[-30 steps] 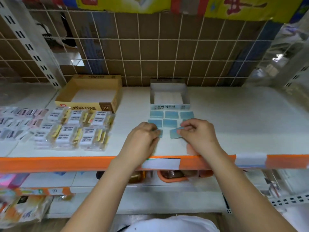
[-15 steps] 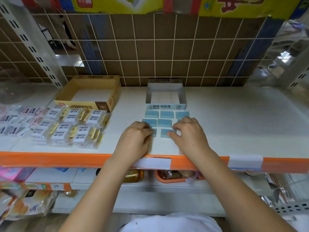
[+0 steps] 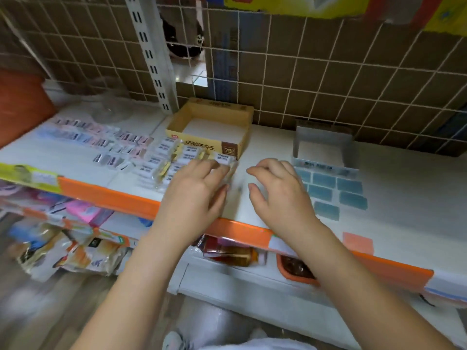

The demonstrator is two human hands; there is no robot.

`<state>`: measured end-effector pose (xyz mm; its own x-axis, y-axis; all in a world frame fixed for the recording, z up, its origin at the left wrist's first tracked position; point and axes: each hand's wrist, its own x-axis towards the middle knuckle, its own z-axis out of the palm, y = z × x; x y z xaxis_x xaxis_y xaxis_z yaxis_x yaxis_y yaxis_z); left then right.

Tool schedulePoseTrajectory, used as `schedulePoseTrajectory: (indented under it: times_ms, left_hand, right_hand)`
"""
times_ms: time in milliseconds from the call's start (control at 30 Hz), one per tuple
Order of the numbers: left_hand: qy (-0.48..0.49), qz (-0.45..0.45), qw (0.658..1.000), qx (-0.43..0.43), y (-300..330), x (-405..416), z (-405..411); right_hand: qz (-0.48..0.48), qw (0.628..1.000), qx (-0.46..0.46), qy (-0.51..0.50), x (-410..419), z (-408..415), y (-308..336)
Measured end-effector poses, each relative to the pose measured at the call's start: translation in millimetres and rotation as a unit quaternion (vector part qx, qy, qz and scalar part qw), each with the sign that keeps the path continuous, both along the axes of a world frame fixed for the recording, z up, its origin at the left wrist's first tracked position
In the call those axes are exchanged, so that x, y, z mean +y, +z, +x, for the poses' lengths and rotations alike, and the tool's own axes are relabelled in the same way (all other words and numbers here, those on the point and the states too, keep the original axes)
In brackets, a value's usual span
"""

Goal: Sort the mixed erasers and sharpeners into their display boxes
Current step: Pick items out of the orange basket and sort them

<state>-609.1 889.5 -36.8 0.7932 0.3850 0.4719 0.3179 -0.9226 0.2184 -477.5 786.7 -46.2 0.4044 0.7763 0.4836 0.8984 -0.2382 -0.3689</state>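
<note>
The white shelf [image 3: 394, 193] carried the empty yellow box [image 3: 214, 130] with wrapped white erasers [image 3: 177, 162] just before it. The left hand [image 3: 194, 195] lay over them, fingers loosely spread, gripping nothing; the right hand [image 3: 278, 195] hovered relaxed. Best gather one neat stack, then lower it level into that box.

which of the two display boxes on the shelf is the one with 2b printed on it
The yellow cardboard box, left of the grey box. Its front wall carries a brown 2B label; the grey one has only a pale text strip.
</note>
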Motion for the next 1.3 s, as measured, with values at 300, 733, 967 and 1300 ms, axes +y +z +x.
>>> schedulePoseTrajectory:
  times_ms: [300,733,967,1300]
  left_hand:
    - [0.130,0.012,0.991,-0.008,2,112,-168]
    - [0.262,0.012,0.964,-0.035,9,271,-329]
    - [0.300,0.005,0.953,-0.037,16,367,-360]
    - [0.265,-0.082,0.959,0.053,34,510,-383]
  right_hand:
    - [0.008,0.994,0.002,0.105,134,-142,2]
    - [0.001,0.985,0.013,0.172,316,-269,15]
    - [0.021,0.981,0.048,0.189,416,-275,24]
    - [-0.085,0.968,0.024,0.234,521,-302,47]
